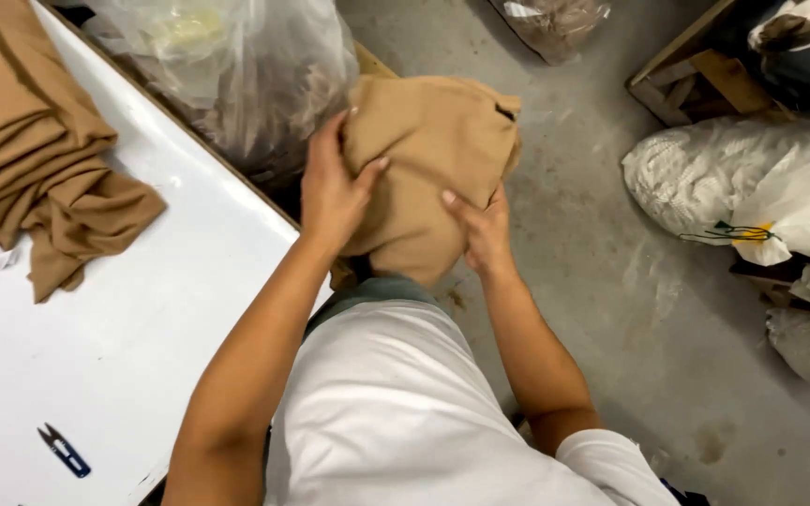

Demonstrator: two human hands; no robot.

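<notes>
From my remote seat I saw both hands up at the top middle of the frame, closed around a bundle of tan cloth [433, 141] held out over the grey concrete floor [602, 309]. The left hand [332, 192] gripped the bundle's left edge, its fingers lying close together over the fabric and the thumb pressed into the front of it. The right hand [482, 230] cupped the bundle from the lower right; the thumb lay flat on the cloth, while the other fingers were tucked behind it, so I could not tell how they sat. The cloth looked bunched and folded over itself, hanging down to a blunt point between the two wrists.

Across the left half of the frame ran a white table [142, 319]. A stack of folded tan fabric [30, 141] lay on it in the upper left corner, well apart from the hands. Small blue-handled thread snips [64, 451] lay near the table's lower left edge. A clear plastic bag [236, 75] stood behind the table at the top, just beside the left hand. White sacks [733, 178] were piled on the floor at the right edge.
</notes>
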